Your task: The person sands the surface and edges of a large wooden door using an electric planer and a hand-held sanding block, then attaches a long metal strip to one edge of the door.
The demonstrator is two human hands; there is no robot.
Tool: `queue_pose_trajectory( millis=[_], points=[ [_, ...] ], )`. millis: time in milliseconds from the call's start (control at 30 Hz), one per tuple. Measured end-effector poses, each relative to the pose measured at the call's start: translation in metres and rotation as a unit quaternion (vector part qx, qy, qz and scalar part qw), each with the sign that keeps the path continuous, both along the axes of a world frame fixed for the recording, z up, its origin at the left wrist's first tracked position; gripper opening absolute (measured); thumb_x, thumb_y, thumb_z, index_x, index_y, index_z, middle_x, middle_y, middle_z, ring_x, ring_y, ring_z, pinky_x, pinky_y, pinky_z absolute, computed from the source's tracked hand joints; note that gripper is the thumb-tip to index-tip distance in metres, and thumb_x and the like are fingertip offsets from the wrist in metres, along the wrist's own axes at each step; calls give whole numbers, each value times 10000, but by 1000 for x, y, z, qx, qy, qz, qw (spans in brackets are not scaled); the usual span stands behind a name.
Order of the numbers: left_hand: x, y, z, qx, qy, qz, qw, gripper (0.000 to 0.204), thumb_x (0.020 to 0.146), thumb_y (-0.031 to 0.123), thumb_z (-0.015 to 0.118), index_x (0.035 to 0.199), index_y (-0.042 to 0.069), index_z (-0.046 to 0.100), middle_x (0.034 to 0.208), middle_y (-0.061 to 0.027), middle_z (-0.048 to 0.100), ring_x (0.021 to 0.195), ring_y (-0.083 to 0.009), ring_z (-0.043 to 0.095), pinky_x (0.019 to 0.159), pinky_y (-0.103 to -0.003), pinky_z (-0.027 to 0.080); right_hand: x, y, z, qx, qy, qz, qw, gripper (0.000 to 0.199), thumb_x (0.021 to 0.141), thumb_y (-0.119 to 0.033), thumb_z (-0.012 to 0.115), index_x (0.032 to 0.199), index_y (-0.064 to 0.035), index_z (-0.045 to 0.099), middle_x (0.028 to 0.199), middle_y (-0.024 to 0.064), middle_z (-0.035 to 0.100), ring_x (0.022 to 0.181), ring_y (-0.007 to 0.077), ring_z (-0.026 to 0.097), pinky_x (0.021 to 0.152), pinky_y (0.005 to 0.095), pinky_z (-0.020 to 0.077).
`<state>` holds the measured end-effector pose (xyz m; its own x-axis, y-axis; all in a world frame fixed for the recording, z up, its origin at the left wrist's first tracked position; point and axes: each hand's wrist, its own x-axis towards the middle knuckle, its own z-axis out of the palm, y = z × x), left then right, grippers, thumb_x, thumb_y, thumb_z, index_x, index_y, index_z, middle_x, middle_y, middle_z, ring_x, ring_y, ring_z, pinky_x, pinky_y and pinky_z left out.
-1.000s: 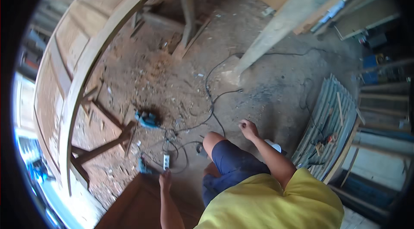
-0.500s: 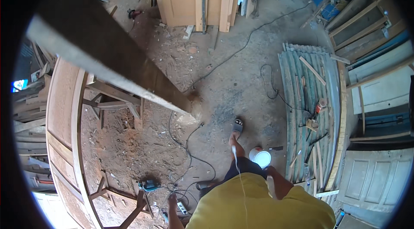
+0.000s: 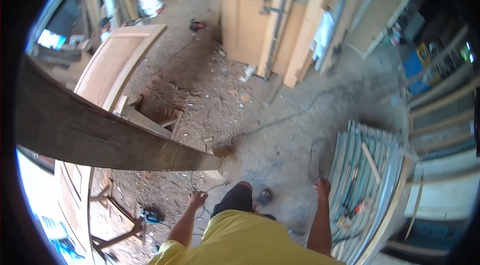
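Head view: the left hand [image 3: 198, 198], fingers bent, hangs near a dark cable [image 3: 217, 186] lying on the dirt floor [image 3: 287, 157] — the right hand [image 3: 322, 186] is loosely curled near corrugated sheets [image 3: 370, 192]. Whether either grasps anything, I cannot tell.

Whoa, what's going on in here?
A person in a yellow shirt is among wood and tools, and both hands look empty. The left hand hangs over the floor near the foot of a thick post. The right hand is out by some corrugated sheets. A blue-green power tool lies on the floor, untouched.
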<state>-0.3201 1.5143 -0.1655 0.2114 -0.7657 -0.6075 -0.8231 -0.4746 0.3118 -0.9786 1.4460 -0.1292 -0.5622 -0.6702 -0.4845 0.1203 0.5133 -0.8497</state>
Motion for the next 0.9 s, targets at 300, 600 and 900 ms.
queue_pose_trajectory(
  millis=[300, 600, 900],
  points=[
    [-73, -69, -68, 156, 124, 24, 980, 540, 1043, 609, 509, 1334, 225, 753, 1349, -190, 732, 1272, -393, 680, 1083, -517, 527, 69, -277, -2, 60, -110, 309, 943, 326, 1033, -129, 678, 1326, 6, 633, 1078, 160, 736, 933, 253, 763, 782, 394, 640],
    [-94, -265, -42, 132, 186, 143, 963, 517, 1037, 555, 540, 1366, 207, 732, 1321, -188, 743, 1245, -395, 693, 1046, -511, 548, 58, -470, -56, 320, 2, 339, 885, 332, 1069, -203, 576, 1334, -14, 640, 1111, 199, 728, 919, 332, 748, 719, 462, 600],
    [-10, -465, -27, 77, 100, 134, 983, 503, 1031, 502, 571, 1399, 188, 710, 1294, -185, 755, 1219, -397, 706, 1009, -504, 570, 110, -731, -59, 320, -29, 305, 897, 284, 1045, -185, 625, 1261, -3, 656, 990, 161, 717, 808, 311, 734, 639, 438, 578]
  ],
)
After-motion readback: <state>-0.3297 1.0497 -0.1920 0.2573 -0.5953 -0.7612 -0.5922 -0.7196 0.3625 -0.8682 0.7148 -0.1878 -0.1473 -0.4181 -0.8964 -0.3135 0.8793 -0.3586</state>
